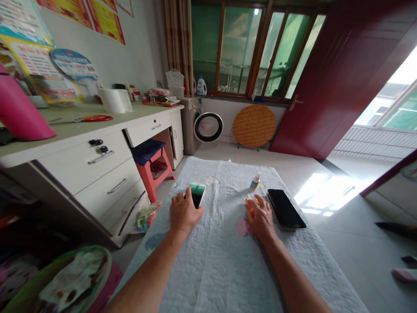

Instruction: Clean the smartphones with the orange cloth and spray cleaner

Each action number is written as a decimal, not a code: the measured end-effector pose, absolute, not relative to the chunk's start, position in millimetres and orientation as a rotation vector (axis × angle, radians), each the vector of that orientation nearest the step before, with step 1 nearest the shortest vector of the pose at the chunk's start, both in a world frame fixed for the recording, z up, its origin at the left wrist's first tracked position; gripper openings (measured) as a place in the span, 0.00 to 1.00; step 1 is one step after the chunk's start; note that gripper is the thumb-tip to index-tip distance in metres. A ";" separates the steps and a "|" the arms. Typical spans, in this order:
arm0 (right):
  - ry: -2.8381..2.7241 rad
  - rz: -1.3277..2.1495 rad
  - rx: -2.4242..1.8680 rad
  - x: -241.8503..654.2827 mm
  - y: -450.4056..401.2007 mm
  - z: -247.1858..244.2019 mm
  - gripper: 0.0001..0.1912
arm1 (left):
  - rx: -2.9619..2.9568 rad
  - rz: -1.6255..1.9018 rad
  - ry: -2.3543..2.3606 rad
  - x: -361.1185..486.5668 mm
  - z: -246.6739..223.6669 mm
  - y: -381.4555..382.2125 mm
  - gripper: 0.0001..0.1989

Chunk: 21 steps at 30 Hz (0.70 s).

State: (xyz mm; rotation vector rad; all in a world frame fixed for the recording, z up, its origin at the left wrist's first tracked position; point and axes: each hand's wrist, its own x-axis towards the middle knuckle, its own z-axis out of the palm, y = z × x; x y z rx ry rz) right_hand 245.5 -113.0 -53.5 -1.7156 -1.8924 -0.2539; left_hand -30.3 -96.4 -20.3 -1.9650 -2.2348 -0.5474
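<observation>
On the cloth-covered table, my left hand grips a white-edged smartphone by its near end and left side. The phone's screen is dark with a green reflection at the top. My right hand has its fingers closed over a small orange thing, most of it hidden under them, so its kind cannot be made out. Just beyond that hand stands a small clear spray bottle with a white cap. To its right lies a larger black tablet, screen up.
A pale blue quilted cloth covers the table. At left is a desk with drawers, and a pink stool beneath it. A waste bin stands at lower left. Farther back are a washing machine with its door open and a round wooden tabletop.
</observation>
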 end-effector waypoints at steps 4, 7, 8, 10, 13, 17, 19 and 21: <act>-1.888 -0.245 -1.725 245.8 -113.3 -53.2 0.18 | -1.988 -0.703 -2.153 -27.3 -12.3 -99.2 0.33; -1.865 -0.247 -1.744 244.8 -112.8 -52.3 0.17 | -2.091 -0.839 -2.040 -18.3 -5.9 -106.6 0.32; -1.852 -0.248 -1.746 244.4 -112.3 -52.3 0.18 | -2.149 -0.874 -2.002 -14.0 -5.2 -110.1 0.32; -1.818 -0.244 -1.748 243.8 -111.3 -52.6 0.19 | -2.284 -0.934 -1.902 -4.1 -6.7 -117.7 0.31; -1.784 -0.220 -1.766 243.8 -110.6 -53.3 0.19 | -2.487 -1.004 -1.748 10.6 -15.5 -128.0 0.31; -1.794 -0.166 -1.816 245.3 -111.6 -52.5 0.16 | -2.636 -1.012 -1.701 23.8 -27.9 -133.3 0.31; -1.822 -0.140 -1.831 246.5 -112.2 -51.5 0.15 | -2.663 -0.993 -1.728 27.6 -30.7 -133.2 0.31; -1.855 -0.121 -1.829 247.8 -112.4 -50.7 0.12 | -2.671 -0.964 -1.769 30.5 -31.4 -132.8 0.30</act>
